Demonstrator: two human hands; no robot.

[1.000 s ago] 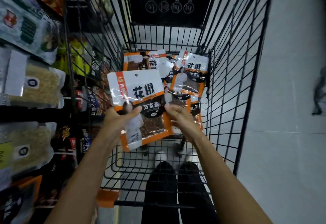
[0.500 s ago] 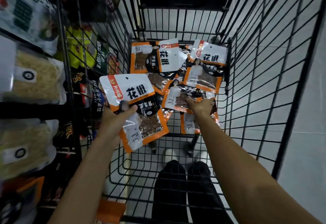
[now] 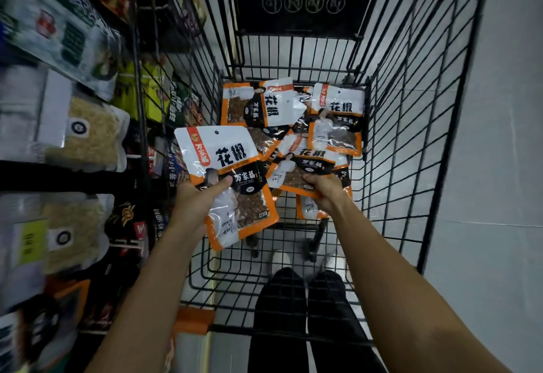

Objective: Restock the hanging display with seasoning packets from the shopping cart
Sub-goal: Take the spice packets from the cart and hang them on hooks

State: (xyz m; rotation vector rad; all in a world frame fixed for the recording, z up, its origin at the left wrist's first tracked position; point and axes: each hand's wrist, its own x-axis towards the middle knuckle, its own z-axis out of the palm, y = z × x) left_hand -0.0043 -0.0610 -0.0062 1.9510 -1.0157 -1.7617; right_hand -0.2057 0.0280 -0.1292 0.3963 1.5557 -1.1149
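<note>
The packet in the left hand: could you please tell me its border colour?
Orange, framing the packet in the left hand; clearest in the head view.

cart [image 3: 411, 126] top open | wire sides block | near floor bare | packets [image 3: 335, 134] pile far end

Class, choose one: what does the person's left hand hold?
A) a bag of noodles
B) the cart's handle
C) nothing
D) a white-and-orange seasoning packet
D: the left hand grips a seasoning packet, with the thumb pressed across the packet's front.
</note>
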